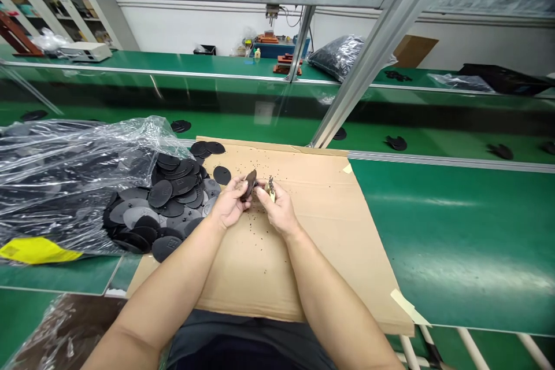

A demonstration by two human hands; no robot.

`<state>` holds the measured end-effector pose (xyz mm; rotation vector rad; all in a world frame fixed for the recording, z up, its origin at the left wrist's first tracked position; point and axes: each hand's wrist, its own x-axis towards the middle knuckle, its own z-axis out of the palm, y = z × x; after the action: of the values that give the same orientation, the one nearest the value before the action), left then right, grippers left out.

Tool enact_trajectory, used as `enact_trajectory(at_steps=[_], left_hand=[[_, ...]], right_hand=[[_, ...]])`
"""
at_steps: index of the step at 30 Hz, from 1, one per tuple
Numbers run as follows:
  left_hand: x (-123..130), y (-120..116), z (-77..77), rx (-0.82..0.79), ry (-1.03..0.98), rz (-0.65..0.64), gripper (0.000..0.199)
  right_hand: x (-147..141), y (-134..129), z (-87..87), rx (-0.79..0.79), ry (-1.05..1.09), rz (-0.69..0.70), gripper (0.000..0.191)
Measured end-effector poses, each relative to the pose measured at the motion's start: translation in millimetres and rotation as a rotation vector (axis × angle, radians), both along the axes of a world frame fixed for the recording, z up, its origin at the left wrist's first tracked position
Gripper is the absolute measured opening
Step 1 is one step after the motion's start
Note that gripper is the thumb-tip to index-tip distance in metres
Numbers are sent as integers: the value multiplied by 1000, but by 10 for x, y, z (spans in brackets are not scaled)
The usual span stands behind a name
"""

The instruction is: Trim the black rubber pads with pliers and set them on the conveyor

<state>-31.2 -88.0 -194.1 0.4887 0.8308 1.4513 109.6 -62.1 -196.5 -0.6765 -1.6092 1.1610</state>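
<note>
My left hand (230, 203) pinches a dark round disc (249, 185), tilted nearly on edge above the cardboard sheet (338, 231). Close beside it, my right hand (280, 209) is closed around small pliers (271, 188) with pale yellow handles, their metal jaws pointing up and away. The right thumb and fingertips are at the disc's right edge; whether they touch it I cannot tell. Tiny dark scraps (260, 238) are scattered on the cardboard around both hands. A heap of black discs (173, 193) lies to the left, with a single disc (222, 175) just beyond my left hand.
A clear plastic bag (78, 167) spills the discs at left, with a yellow label (39, 250) on it. Behind the cardboard runs a green conveyor belt (243, 121) carrying scattered dark pieces (396, 143). A slanted metal post (368, 58) rises at the cardboard's back edge.
</note>
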Motion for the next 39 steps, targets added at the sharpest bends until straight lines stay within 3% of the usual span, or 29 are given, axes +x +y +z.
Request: enact_trajectory(at_steps=[2,6,11,20,25,31,35,39], left_hand=[[-31,7,-2,-21,-36,-37,44],[-28,-14,-2,-12,-66,-108,37],[-2,-40,-11,2,-57,-126,37],[-22,-43,-33,52,-39,-118,48],[-22,-36,6,78,-28,-45,55],[5,-18,-19,41,13,62,55],[32,108,91,39,79,168,50],[-64,548,322,73,348,333,45]], right_hand=[[-6,-35,15,77,-18,12,28],[-7,-47,0,201,-95,-91,21],[4,-29,6,354,-142,-133,15],[7,-54,47,422,-136,-127,13],[8,-42,40,441,-110,-113,14],[39,0,75,592,-256,-111,15],[21,34,23,414,-109,-216,13],[39,177,-75,75,141,-437,22]])
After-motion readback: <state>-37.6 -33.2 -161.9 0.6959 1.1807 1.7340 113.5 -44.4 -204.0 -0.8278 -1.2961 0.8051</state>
